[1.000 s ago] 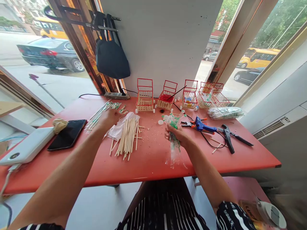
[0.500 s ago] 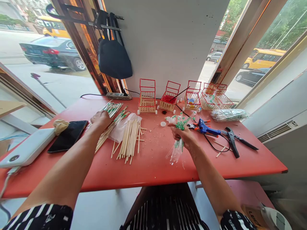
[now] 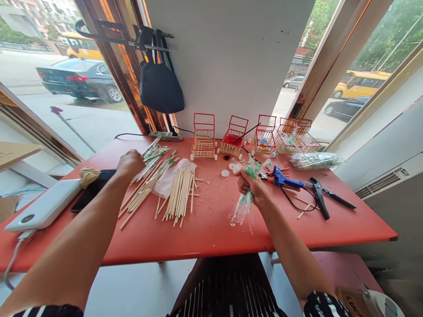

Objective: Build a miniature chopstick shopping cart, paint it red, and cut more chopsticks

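Observation:
My left hand point(image 3: 130, 163) is closed at the left of the table, over paper-and-plastic wrapped chopsticks point(image 3: 155, 152) with green print. One wrapped pair sticks out past its fingers toward the back; the grip itself is partly hidden. Bare chopsticks point(image 3: 140, 193) lie fanned beside and below that hand. Farther right, a pile of unwrapped chopsticks point(image 3: 180, 189) rests partly on a clear plastic bag point(image 3: 161, 185). My right hand point(image 3: 251, 185) is wrapped round a bunch of crumpled clear wrappers point(image 3: 243, 210) with green print, which spill out above and below the fist.
Several small stick-built carts point(image 3: 203, 143) with red frames line the back. Right of my right hand lie a blue glue gun point(image 3: 286, 179) and black-handled cutters point(image 3: 320, 198). A packed chopstick bundle point(image 3: 313, 160), white power bank point(image 3: 46, 204) and dark phone point(image 3: 95, 187) are also on the table point(image 3: 211, 240).
My left hand has shifted left and lifted slightly off the wrapped chopsticks, one pair coming with it. The right hand still grips the wrappers. The view has tilted slightly.

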Demonstrator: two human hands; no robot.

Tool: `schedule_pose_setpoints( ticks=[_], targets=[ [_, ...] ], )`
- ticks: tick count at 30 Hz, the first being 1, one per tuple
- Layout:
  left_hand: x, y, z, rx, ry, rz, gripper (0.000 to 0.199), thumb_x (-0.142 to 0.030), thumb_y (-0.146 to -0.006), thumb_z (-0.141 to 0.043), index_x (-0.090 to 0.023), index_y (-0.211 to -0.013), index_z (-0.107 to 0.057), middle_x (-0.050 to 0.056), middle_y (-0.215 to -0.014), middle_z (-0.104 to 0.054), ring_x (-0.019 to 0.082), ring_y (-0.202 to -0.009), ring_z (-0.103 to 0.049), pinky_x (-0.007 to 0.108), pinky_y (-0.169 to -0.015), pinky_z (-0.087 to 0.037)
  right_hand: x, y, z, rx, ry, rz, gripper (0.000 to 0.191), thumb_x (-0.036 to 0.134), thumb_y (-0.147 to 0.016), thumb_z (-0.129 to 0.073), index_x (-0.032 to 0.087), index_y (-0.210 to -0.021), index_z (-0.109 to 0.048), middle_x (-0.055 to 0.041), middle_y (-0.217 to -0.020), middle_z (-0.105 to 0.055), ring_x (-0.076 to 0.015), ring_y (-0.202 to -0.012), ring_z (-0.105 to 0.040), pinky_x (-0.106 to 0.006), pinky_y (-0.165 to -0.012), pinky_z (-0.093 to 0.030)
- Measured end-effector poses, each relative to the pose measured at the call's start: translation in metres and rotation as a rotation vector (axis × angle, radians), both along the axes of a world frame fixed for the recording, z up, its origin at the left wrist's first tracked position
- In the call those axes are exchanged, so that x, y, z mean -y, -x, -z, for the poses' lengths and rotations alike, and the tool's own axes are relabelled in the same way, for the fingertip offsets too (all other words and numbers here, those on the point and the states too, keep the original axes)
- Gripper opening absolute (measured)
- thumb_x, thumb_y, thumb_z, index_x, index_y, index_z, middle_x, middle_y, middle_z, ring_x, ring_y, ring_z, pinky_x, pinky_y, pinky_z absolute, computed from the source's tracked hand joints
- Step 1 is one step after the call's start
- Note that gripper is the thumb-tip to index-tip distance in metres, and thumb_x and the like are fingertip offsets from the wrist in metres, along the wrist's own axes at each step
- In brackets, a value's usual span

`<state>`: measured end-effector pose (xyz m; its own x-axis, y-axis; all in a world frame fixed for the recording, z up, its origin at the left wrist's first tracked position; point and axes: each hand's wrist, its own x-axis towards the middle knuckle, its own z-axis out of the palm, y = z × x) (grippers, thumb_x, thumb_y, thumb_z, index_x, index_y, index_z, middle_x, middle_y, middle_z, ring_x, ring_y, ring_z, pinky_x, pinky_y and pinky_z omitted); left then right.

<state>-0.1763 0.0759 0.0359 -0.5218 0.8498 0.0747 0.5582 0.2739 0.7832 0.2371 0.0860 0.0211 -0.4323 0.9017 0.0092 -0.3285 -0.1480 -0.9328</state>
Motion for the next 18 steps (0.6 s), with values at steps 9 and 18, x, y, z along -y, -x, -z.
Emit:
schedule_pose_setpoints(
  ticks=[9, 18],
  targets=[
    [0.032, -0.018, -0.008, 0.432, -0.029, -0.075, 0.039, -0.038, -0.088, -0.077, -0.018, -0.068, -0.05, -0.004, -0.049, -0.049, 0.008, -0.046, -0.038, 0.02, -0.047, -0.029, -0.003, 0.004, 0.008, -0.001, 0.037, 0.003, 0.052, 0.061, -0.065, -0.091, 0.019, -0.081, -0.065, 0.0138, -0.051, -0.024, -0.0053, -0.046, -0.018, -0.022, -0.044, -0.015],
    [0.072, -0.1, -0.002, 0.799, -0.095, 0.248, 0.047, -0.042, -0.064, -0.096, -0.017, -0.078, -0.058, -0.001, -0.065, -0.06, 0.008, -0.055, -0.05, 0.016, -0.046, -0.04, -0.008, 0.006, 0.014, -0.055, 0.07, 0.052, 0.051, 0.059, -0.064, -0.093, 0.018, -0.081, -0.067, 0.0103, -0.053, -0.037, -0.0068, -0.05, -0.035, -0.021, -0.046, -0.025]
  ],
)
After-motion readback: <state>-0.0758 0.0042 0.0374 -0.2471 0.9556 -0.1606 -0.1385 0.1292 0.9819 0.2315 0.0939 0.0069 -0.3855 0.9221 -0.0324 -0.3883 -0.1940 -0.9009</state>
